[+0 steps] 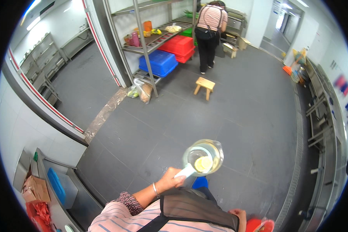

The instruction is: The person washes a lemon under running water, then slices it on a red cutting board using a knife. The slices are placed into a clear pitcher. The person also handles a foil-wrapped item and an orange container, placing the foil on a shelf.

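Observation:
My left hand (174, 177) is closed around the pale handle of a clear pitcher (219, 153), held out in front of my body above the floor. Lemon slices (203, 164) float in the liquid inside it. Low at my right side, my right hand (238, 213) hangs beside the edge of my dark apron, partly cut off by the apron and the picture's edge. A red container (259, 225) shows close to that hand; whether the fingers touch or hold it cannot be told.
A wooden stool (205, 84) stands on the tiled floor ahead. Beyond it, a person (211, 26) bends by a metal shelf rack (150, 66) with blue and red crates. Plastic bags (145, 92) lie at its foot. Steel counters line the right wall; a doorway opens at left.

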A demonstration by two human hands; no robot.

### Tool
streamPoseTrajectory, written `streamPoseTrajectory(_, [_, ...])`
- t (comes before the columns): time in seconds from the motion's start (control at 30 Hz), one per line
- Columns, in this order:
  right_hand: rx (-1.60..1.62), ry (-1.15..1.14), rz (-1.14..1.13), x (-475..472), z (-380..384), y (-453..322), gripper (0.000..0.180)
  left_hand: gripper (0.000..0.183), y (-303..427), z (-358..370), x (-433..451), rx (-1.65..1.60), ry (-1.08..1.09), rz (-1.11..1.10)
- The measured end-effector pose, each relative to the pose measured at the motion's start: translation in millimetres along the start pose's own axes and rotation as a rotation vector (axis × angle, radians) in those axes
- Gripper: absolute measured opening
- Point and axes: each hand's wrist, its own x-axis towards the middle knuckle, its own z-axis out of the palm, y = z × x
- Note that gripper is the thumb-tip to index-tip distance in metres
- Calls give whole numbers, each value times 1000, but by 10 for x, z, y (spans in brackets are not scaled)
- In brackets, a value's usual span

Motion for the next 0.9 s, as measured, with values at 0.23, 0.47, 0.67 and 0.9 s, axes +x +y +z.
streamPoseTrajectory(0.23, [-221, -117, 72, 1892, -325, -1936, 31, 57, 257, -476, 955, -158, 457, -82])
streamPoseTrajectory(0.47, [-356, -669, -647, 3152, 859, -4887, 25, 59, 353, -1326, 1699, -179, 732, -18])
streamPoseTrajectory(0.67, [-168, -1063, -557, 3308, 1781, -6425, 27, 25, 301, -2188, 2904, -155, 772, 17])
streamPoseTrajectory(0.9, [337, -1057, -354, 4335, 2336, -7716, 58, 31, 842, -3226, 4282, 39, 705, 251])
